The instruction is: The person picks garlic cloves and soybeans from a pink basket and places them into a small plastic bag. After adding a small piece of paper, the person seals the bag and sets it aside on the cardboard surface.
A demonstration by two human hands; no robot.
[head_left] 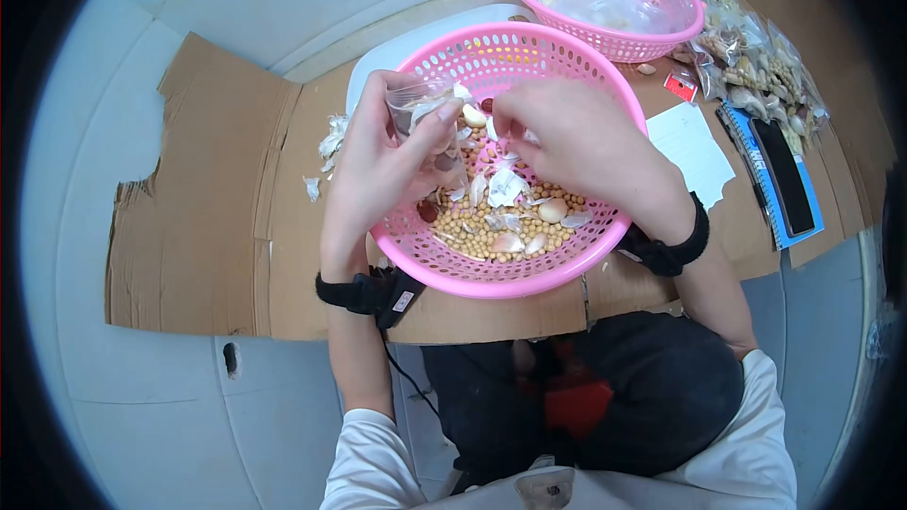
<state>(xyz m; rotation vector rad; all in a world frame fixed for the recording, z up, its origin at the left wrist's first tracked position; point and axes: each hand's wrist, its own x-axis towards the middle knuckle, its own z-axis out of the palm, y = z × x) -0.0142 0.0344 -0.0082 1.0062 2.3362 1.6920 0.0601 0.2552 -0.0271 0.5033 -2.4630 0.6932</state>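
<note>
My left hand (373,165) is closed on a small clear plastic bag (423,94), held upright over the near pink basket (501,285). Its contents are partly hidden by my thumb. A peeled garlic clove (473,116) shows at the thumb tip. My right hand (590,137) hovers over the same basket with its fingers curled together. Whatever they pinch is hidden, though a dark red piece (487,105) shows beside them. Soybeans (458,227) cover the basket's bottom, with garlic cloves (553,211), papery garlic skins (507,187) and a dark red piece (428,212) among them.
Behind stands a second pink basket (619,45) holding clear bags. Filled bags (756,66) are piled at the right. Near them lie a paper sheet (692,153), a blue notebook (770,179) and a black phone (782,176). Garlic skins (333,140) lie on the cardboard (203,189) at left.
</note>
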